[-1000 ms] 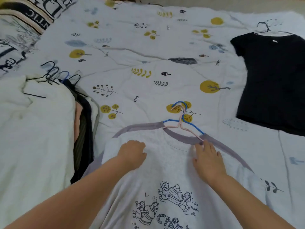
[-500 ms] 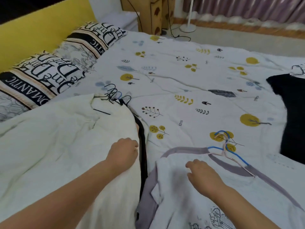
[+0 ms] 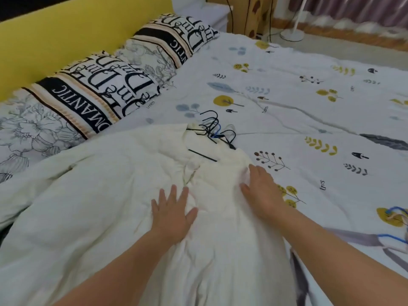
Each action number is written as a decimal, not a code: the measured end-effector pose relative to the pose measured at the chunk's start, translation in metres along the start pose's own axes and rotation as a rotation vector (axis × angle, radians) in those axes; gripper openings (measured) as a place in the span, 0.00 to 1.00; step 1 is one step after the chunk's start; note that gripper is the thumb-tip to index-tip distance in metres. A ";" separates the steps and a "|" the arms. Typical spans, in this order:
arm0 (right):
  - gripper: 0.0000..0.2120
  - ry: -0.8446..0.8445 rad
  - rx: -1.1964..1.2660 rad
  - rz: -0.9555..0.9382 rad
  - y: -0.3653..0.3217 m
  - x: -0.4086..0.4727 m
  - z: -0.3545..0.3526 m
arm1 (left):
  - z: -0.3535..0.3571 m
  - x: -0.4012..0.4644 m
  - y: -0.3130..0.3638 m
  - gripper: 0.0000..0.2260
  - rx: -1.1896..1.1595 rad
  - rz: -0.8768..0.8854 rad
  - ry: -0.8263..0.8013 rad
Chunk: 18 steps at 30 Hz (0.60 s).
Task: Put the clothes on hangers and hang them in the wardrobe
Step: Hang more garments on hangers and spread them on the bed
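Head camera looks down on a cream-white garment (image 3: 99, 195) spread in soft wrinkles across the near left part of the bed, its collar end pointing away from the person. At that collar lies a cluster of thin wire hangers (image 3: 213, 129), mostly black with one blue, their hooks bunched together just past the fabric edge; one black bar shows across the neck opening. The left hand (image 3: 173, 214) lies flat on the garment with fingers spread and straight, pressing the cloth and gripping nothing. The right hand (image 3: 260, 191) rests on the garment's right edge, fingers extended along a bunched fold; whether the fingertips pinch the cloth cannot be told, but the hand looks flat and relaxed. At the right edge of the view, a second top with a grey neckline (image 3: 371, 239) lies on the bed with a blue hanger (image 3: 395, 235) and a pale one at its neck, only partly visible.

Underneath is a white bedspread (image 3: 287, 89) printed with yellow trees, blue leaves and small dark sprigs. Two pillows (image 3: 92, 93) with black lettering and a floral print lean along a yellow headboard (image 3: 66, 36). Beyond the bed stand a wooden cabinet (image 3: 254, 12), trailing cables, a white round-based stand (image 3: 291, 34) and a curtain's hem.
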State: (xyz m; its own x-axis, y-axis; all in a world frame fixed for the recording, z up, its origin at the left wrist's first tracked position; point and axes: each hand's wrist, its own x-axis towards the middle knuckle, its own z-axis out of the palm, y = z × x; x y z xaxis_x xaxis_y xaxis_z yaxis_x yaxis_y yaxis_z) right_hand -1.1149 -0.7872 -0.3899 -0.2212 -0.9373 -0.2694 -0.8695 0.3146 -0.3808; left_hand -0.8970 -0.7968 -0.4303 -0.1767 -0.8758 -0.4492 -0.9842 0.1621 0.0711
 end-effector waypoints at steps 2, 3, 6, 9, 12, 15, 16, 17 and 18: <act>0.27 0.023 0.021 0.046 -0.007 0.027 0.008 | 0.014 0.007 -0.003 0.30 -0.025 0.022 0.009; 0.26 0.021 0.037 0.071 -0.010 0.040 0.012 | 0.020 0.009 -0.005 0.29 -0.042 0.032 0.015; 0.20 -0.033 0.102 0.157 -0.019 0.067 0.014 | 0.030 0.015 -0.011 0.28 -0.088 0.051 0.006; 0.22 0.038 0.064 0.193 -0.028 0.075 0.017 | 0.033 0.020 -0.012 0.29 -0.092 0.057 -0.028; 0.16 0.109 0.090 0.182 -0.042 0.062 0.012 | 0.032 0.024 -0.011 0.29 -0.089 0.055 -0.066; 0.12 0.082 0.113 0.125 -0.061 0.038 0.001 | 0.027 0.022 -0.011 0.29 -0.084 0.052 -0.109; 0.12 0.082 0.106 0.112 -0.067 0.030 -0.002 | 0.022 0.020 -0.011 0.29 -0.087 0.050 -0.131; 0.13 0.085 0.090 0.102 -0.073 0.022 -0.005 | 0.015 0.018 -0.011 0.29 -0.096 0.055 -0.154; 0.14 0.100 0.066 0.085 -0.078 0.014 -0.009 | 0.005 0.015 -0.011 0.29 -0.111 0.065 -0.168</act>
State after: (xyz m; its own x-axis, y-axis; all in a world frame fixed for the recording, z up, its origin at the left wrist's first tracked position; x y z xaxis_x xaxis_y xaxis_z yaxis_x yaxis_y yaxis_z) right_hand -1.0545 -0.8259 -0.3555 -0.3388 -0.9159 -0.2155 -0.8153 0.4001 -0.4187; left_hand -0.8887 -0.8097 -0.4422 -0.2451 -0.7757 -0.5815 -0.9674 0.1566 0.1989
